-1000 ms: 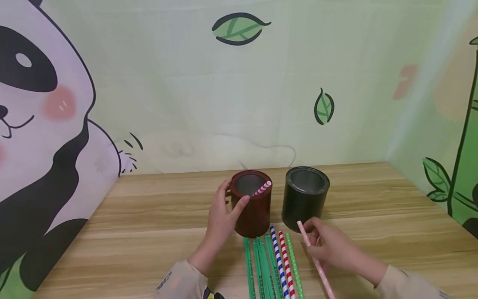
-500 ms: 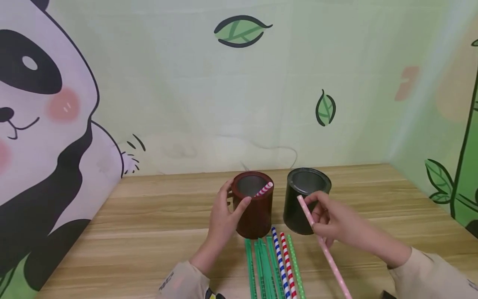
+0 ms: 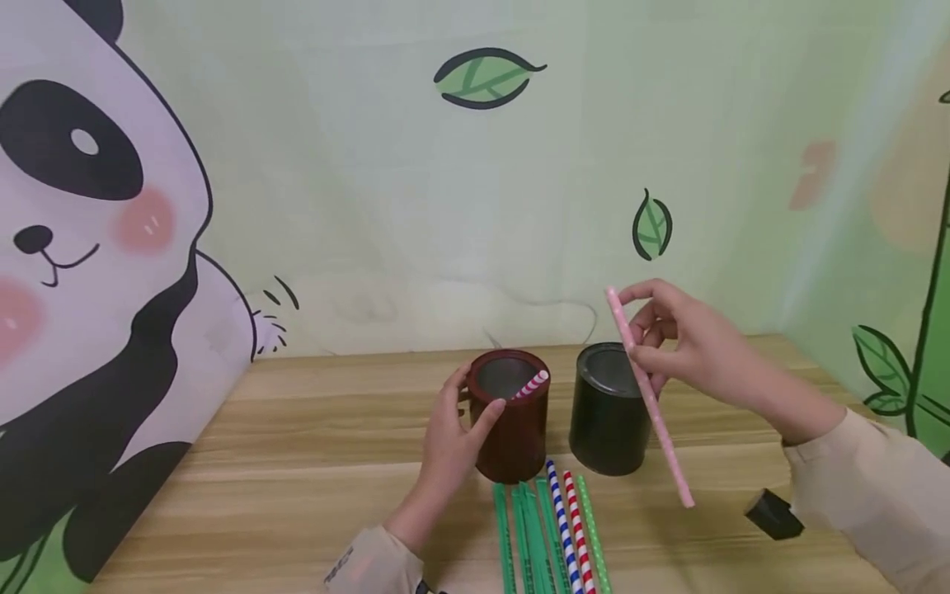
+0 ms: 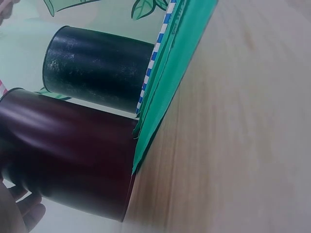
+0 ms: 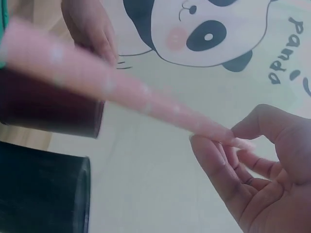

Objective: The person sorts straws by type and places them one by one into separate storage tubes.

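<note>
In the head view, my left hand (image 3: 454,433) grips a dark red mug (image 3: 512,437) at its left side, thumb near the front rim. A pink-and-white striped straw (image 3: 530,384) leans in that mug, its end above the rim. My right hand (image 3: 686,338) pinches a pink straw with white dots (image 3: 664,429), raised and slanting in front of the black can (image 3: 604,429). In the right wrist view, thumb and fingertips hold the pink straw (image 5: 146,99) near its upper end. The black can (image 4: 97,68) stands upright beside the mug (image 4: 68,155).
Before the mug lie several green wrapped straws (image 3: 530,536), a blue-striped straw (image 3: 566,528), a red-striped straw (image 3: 579,532) and a green dotted straw (image 3: 594,536) on the wooden tabletop (image 3: 297,478). A black block (image 3: 774,513) shows by the right sleeve. A printed panda backdrop (image 3: 371,206) stands behind.
My right hand has lifted the pink straw up from near the tabletop to above the black can's rim level. My left hand keeps its hold on the dark red mug.
</note>
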`<state>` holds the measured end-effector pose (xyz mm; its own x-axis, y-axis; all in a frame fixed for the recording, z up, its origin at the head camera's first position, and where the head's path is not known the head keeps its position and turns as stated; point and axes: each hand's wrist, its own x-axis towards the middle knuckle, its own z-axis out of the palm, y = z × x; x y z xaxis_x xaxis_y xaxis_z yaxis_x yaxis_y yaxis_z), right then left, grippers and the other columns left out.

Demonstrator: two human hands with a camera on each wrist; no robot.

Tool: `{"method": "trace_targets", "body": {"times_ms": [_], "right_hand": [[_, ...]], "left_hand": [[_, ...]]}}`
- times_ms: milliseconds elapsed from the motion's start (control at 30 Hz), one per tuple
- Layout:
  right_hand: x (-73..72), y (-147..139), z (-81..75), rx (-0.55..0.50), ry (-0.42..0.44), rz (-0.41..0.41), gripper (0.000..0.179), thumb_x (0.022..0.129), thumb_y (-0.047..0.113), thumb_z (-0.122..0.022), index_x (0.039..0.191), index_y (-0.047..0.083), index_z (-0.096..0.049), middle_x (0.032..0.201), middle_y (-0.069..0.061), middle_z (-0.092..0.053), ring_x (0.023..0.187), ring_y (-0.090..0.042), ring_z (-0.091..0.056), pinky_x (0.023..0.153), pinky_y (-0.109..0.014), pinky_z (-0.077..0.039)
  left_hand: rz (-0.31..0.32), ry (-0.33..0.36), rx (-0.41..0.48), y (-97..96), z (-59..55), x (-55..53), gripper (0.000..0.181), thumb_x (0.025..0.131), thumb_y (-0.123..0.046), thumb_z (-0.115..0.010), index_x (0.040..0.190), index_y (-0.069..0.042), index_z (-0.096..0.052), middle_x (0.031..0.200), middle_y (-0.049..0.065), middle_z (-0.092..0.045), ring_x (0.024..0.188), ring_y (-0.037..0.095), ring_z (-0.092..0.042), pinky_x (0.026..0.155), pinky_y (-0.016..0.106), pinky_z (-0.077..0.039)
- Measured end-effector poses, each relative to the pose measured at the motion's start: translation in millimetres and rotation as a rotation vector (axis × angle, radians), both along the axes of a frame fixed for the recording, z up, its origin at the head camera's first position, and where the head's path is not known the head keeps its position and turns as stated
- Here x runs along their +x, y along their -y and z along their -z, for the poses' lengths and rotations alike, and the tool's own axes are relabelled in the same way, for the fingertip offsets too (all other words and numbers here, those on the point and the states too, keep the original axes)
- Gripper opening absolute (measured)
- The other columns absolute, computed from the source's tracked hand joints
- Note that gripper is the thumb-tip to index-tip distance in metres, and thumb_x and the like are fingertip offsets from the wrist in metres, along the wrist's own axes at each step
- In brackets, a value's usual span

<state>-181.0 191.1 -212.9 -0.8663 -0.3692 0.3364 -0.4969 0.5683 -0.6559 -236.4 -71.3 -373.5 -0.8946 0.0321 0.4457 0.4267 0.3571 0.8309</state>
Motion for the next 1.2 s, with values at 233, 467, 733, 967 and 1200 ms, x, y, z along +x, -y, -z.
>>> {"method": "trace_targets", "body": {"times_ms": [233,467,733,967,1200], "right_hand": [[-18.9,8.1,-20.6,-0.002,-0.097,0.038,0.054,0.086,-0.003,-0.062,0.135,0.004,-0.04,0.091,-0.016,-0.058,0.071,-0.011,-0.062,0.056,-0.028,-0.057],[-39.3,22.2,-33.6,-0.074,-0.202,0.101,0.062,0.088,0.001,-0.06,0.144,0.01,-0.037,0.095,-0.013,-0.056,0.074,-0.007,-0.059,0.058,-0.026,-0.057],[-66.4,41.2,-32.1,-0.198,-0.268,0.17,0.039,0.091,0.007,-0.056,0.13,0.001,-0.05,0.098,-0.011,-0.055,0.08,-0.006,-0.056,0.061,-0.021,-0.057],[-81.1,57.8,-17.3,-0.267,-0.279,0.165,0.035,0.092,0.008,-0.054,0.125,0.002,-0.045,0.097,-0.012,-0.055,0.085,-0.014,-0.057,0.065,-0.022,-0.057],[-92.7,72.6,6.0,-0.267,-0.215,0.124,0.035,0.092,0.006,-0.054,0.125,0.002,-0.044,0.097,-0.015,-0.056,0.085,-0.019,-0.058,0.068,-0.029,-0.059]], "left_hand": [[-0.007,-0.008,-0.001,0.5,1.6,-0.2,0.066,0.089,-0.038,-0.066,0.143,-0.011,-0.04,0.131,0.01,-0.057,0.116,0.027,-0.056,0.095,0.048,-0.048],[-0.001,-0.01,0.007,1.7,3.1,-2.0,0.066,0.089,-0.038,-0.066,0.143,-0.011,-0.04,0.131,0.009,-0.057,0.116,0.026,-0.055,0.094,0.049,-0.047],[-0.009,-0.015,-0.001,1.0,3.1,-0.5,0.065,0.089,-0.038,-0.067,0.142,-0.012,-0.041,0.128,0.009,-0.058,0.114,0.026,-0.056,0.093,0.048,-0.048],[-0.012,-0.024,-0.008,-0.4,4.4,0.7,0.064,0.088,-0.039,-0.066,0.142,-0.013,-0.042,0.128,0.008,-0.059,0.114,0.026,-0.057,0.092,0.045,-0.049],[-0.013,-0.042,-0.01,-0.4,4.6,-1.7,0.064,0.088,-0.039,-0.067,0.142,-0.012,-0.042,0.127,0.008,-0.059,0.113,0.026,-0.057,0.091,0.047,-0.049]]}}
